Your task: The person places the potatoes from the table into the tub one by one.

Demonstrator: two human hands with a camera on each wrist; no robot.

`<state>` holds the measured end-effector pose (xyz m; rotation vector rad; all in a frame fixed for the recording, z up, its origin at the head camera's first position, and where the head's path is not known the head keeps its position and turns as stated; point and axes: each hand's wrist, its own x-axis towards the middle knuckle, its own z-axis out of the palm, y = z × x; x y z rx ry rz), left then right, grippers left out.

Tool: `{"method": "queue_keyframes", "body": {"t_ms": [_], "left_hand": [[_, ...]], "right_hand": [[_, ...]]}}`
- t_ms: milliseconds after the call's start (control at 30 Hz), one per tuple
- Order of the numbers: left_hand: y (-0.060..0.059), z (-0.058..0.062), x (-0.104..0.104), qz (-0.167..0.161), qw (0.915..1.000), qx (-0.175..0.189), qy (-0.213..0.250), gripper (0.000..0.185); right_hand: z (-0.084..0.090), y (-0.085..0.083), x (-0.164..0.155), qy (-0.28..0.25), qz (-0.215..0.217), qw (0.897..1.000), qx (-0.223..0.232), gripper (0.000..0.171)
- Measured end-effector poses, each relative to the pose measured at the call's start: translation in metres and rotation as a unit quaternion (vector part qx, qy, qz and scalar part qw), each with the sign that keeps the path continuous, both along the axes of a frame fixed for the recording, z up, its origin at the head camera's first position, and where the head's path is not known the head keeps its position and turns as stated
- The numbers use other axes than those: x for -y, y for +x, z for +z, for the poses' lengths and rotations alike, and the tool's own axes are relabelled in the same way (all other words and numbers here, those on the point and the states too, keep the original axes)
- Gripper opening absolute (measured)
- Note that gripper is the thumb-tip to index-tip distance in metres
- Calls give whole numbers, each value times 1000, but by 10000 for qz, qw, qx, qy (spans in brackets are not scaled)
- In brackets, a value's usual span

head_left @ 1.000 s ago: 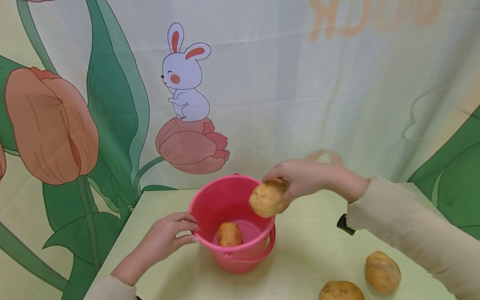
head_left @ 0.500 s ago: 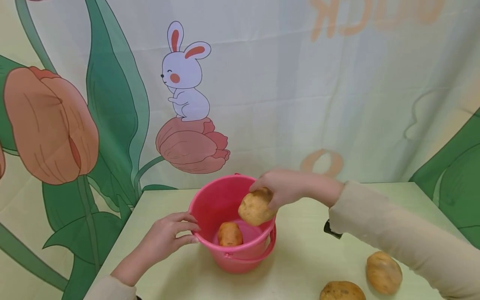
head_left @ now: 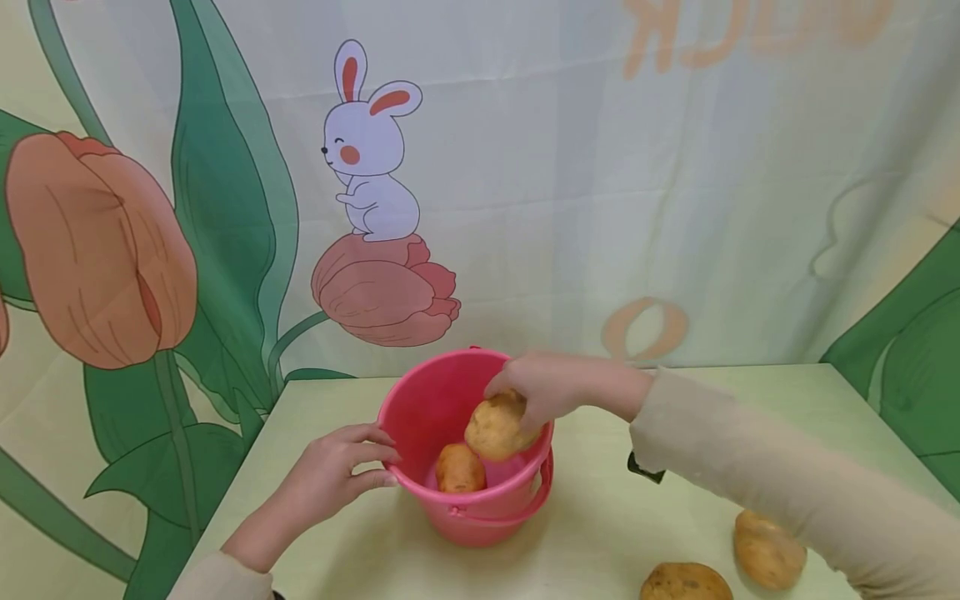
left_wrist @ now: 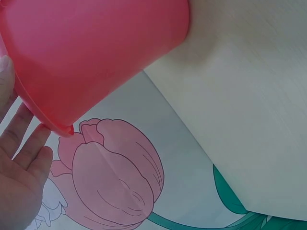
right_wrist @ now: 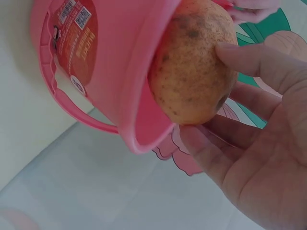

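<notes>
A pink bucket (head_left: 420,392) stands upright on the table, and one potato (head_left: 460,469) lies at its bottom. At the bucket's left side my left hand (head_left: 337,467) holds the rim (left_wrist: 36,112) between thumb and fingers. My right hand (head_left: 551,387) grips a pale, roundish potato (head_left: 498,429) from above, inside the bucket's mouth near its right side. In the right wrist view this potato (right_wrist: 194,67) is in the fingertips, partly over the rim. Beside the right forearm, two more potatoes lie on the table: one (head_left: 686,582) at the front edge, one (head_left: 768,550) partly behind the sleeve.
The pale green table (head_left: 600,517) meets a hanging cloth (head_left: 540,208) at the back, printed with tulips and a rabbit. A pink handle (head_left: 540,492) hangs down the bucket's right front. The bucket bears a red label (right_wrist: 79,48).
My right hand has moved left and down with its potato, from over the bucket's right rim into its mouth. The left hand and the bucket have stayed in place.
</notes>
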<state>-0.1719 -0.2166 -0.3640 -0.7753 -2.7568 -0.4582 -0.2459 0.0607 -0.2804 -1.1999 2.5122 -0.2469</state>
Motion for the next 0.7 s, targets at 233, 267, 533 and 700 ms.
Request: {"method": "queue_keyframes", "body": {"t_ms": [233, 267, 533, 700], "left_hand": [[0, 0, -1, 71, 9999, 100, 0, 25], [0, 0, -1, 57, 9999, 82, -9, 25], [-1, -1, 0, -37, 10000, 12, -18, 26], [-1, -1, 2, -11, 10000, -20, -20, 25]], "right_hand": [[-12, -2, 9, 132, 3, 9998, 160, 52], [-14, -2, 10, 143, -10, 9997, 191, 52], [-23, -2, 17, 231, -9, 9993, 308, 52], [-28, -2, 21, 211, -61, 9990, 389, 53]]}}
